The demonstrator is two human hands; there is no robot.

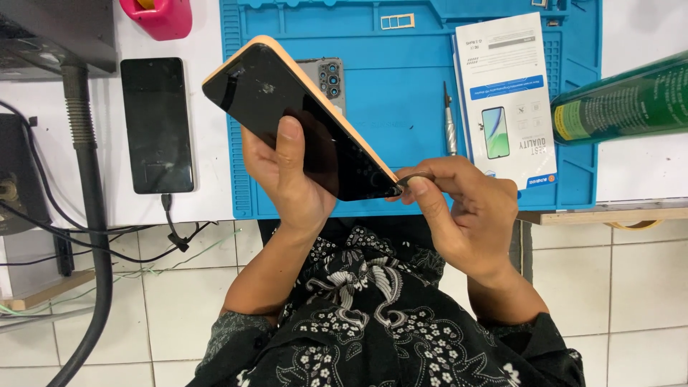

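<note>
My left hand (290, 179) grips a black-screened phone with an orange frame (287, 107), tilted, thumb pressed on the cracked glass. At the phone's lower right corner my right hand (459, 208) pinches a thin metal pry pick (414, 177) against the edge between screen and frame. Both hands hover over the front edge of a blue work mat (401, 79).
A second black phone (158, 125) lies at left with a cable plugged in. A phone back cover with camera holes (328, 79), a screwdriver (450, 125), a white replacement-screen box (505, 93), a green cylinder (623, 100) and a pink container (161, 16) surround the mat.
</note>
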